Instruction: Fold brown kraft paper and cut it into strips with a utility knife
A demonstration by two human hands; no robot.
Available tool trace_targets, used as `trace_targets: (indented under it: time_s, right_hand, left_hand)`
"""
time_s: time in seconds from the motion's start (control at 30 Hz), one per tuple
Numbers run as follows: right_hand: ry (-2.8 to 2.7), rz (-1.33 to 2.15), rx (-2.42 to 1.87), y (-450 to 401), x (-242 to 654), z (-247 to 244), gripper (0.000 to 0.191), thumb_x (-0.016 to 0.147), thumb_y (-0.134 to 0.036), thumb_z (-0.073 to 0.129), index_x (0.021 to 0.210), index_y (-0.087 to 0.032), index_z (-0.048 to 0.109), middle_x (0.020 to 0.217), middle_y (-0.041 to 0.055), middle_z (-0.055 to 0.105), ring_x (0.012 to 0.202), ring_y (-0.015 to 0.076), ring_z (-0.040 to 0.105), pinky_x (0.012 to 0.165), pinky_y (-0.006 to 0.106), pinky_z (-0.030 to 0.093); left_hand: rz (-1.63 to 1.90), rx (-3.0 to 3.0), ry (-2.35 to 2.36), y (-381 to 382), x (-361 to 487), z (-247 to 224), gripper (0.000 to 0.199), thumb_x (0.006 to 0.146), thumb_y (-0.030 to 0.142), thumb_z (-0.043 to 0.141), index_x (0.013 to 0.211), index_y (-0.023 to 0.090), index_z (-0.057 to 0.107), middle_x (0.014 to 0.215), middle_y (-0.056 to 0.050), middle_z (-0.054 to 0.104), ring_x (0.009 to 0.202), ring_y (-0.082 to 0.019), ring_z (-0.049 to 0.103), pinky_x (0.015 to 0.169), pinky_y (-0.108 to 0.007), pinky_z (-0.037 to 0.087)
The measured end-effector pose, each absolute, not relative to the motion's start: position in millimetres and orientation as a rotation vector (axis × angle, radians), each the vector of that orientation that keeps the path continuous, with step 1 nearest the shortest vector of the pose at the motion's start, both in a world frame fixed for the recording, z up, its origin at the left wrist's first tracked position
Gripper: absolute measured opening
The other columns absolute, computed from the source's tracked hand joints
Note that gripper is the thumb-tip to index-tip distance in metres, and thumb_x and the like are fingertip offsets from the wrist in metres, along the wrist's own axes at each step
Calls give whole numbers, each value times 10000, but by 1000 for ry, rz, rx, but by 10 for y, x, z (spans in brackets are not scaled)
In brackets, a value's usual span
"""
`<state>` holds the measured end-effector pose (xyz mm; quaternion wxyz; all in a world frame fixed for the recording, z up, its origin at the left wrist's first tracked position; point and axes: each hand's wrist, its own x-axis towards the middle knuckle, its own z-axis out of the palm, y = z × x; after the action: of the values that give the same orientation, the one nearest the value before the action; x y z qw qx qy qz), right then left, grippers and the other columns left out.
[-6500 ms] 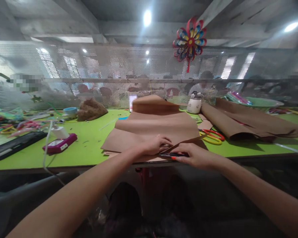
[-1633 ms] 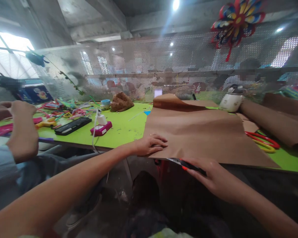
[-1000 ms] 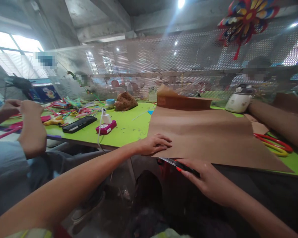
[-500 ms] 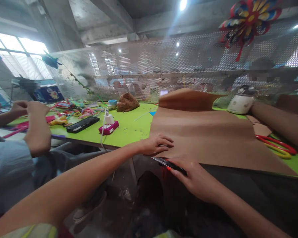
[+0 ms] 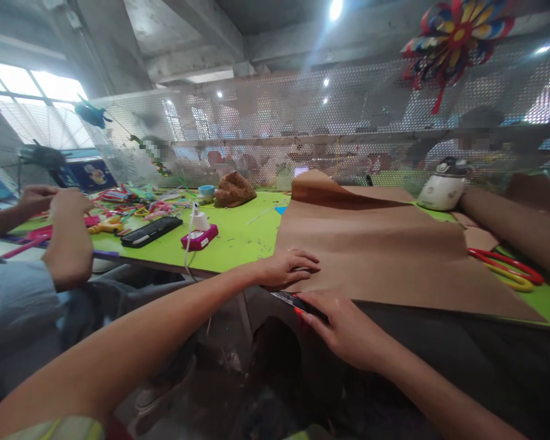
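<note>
Leftward along the near edge of the paper, the right hand (image 5: 339, 324) has slid a little since the last frame, carrying the slim knife with a black handle and metal blade (image 5: 310, 307); the far curl of the paper has sunk at its right end.

In the head view, the right hand's fingers are clamped on the knife—its blade points left, just below the left hand (image 5: 289, 269). That hand rests palm down on the near left corner of the large brown paper sheet (image 5: 371, 250), its fingers slightly apart and not gripping. The sheet lies on the lime-green table (image 5: 245, 223), its near edge at the table's near edge.

Right of the sheet are red and yellow loop handles (image 5: 508, 267); farther back stand a white bottle with a dark lid (image 5: 442, 188) and, beside it, rolled brown paper (image 5: 513, 226). Left of the sheet are a purple power socket (image 5: 204, 238) with a white plug (image 5: 200, 221), a flat black case (image 5: 151, 232) and, farther back, a crumpled brown bundle (image 5: 233, 189) beside a light-blue bowl (image 5: 206, 193). Another person's hands (image 5: 68, 198) are at the far left, near colourful strips (image 5: 128, 197).
</note>
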<state>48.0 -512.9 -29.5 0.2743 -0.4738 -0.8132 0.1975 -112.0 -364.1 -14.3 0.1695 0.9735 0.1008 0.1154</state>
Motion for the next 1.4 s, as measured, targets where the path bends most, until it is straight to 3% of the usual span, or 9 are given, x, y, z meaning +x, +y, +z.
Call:
trace_targets:
  time_s: [0.37,0.57,0.73,0.87,1.0,1.1,1.2,1.3,1.4]
  right_hand:
    - [-2307,703,-1179,-5423,789,64,341,926,-379,486,1233,-292,606,1160,19,673,1042,193,619,910,314,479]
    - [-2063,110,-1529,-4449,1854,172,382,912,-367,457,1217,-199,614,1173,68,669,1035,236,621,889,357,484]
    - [-2033,-73,-1667,-3799,2186,80,316,872,-361,531,1094,-185,671,1094,94,691,1017,268,599,879,389,456]
    - [-1946,-195,-1810,-3706,2366,21,364,838,-390,580,1080,-133,668,1098,167,670,1055,311,554,908,432,414]
    - [-1927,-253,-1830,-3987,2496,31,405,910,-387,456,1148,-106,624,1205,191,606,1140,305,495,976,442,357]
    - [-2033,-197,-1788,-4339,2437,26,418,953,-390,346,1123,-134,630,1156,150,626,1097,261,522,974,411,366]
    - [-2239,-38,-1736,-4622,2337,-1,396,861,-512,510,1086,-219,653,1129,79,645,1094,251,530,953,381,395]
    - [-2341,82,-1750,-4714,2339,13,553,717,-603,644,1110,-214,635,1165,98,619,1110,293,515,909,401,419]
    - [-2379,184,-1792,-4653,2449,68,536,669,-606,681,1006,-191,642,1006,89,642,927,263,570,758,344,452]
  left_hand:
    - [338,2739,317,-3693,-1128,-102,341,959,337,432,1211,173,594,1299,-135,556,1240,-207,460,1077,-379,321]
    - [356,2822,370,-3724,-1142,-101,448,941,430,444,1267,142,552,1320,-153,540,1277,-241,432,1117,-418,274]
    - [269,2936,567,-3733,-1184,-113,485,926,496,440,1327,235,520,1439,-145,420,1362,-325,322,1113,-515,252]
    - [211,2942,656,-3714,-1196,-105,498,916,522,440,1344,274,500,1484,-134,351,1376,-344,291,1105,-531,262]
    - [226,2918,655,-3713,-1177,-74,503,915,536,428,1338,274,505,1473,-110,380,1370,-322,312,1120,-513,247]
    - [221,2893,663,-3726,-1159,-51,521,913,540,425,1344,256,500,1456,-104,409,1366,-307,322,1128,-491,243]
    - [210,2874,676,-3734,-1152,-34,529,924,532,402,1358,241,482,1440,-93,435,1366,-284,324,1135,-458,244]
    - [212,2842,691,-3724,-1162,-22,537,926,535,392,1369,239,465,1442,-82,434,1368,-267,323,1135,-426,255]
    - [235,2775,728,-3702,-1176,-14,564,903,556,432,1382,260,440,1467,-63,402,1357,-258,347,1126,-402,279]
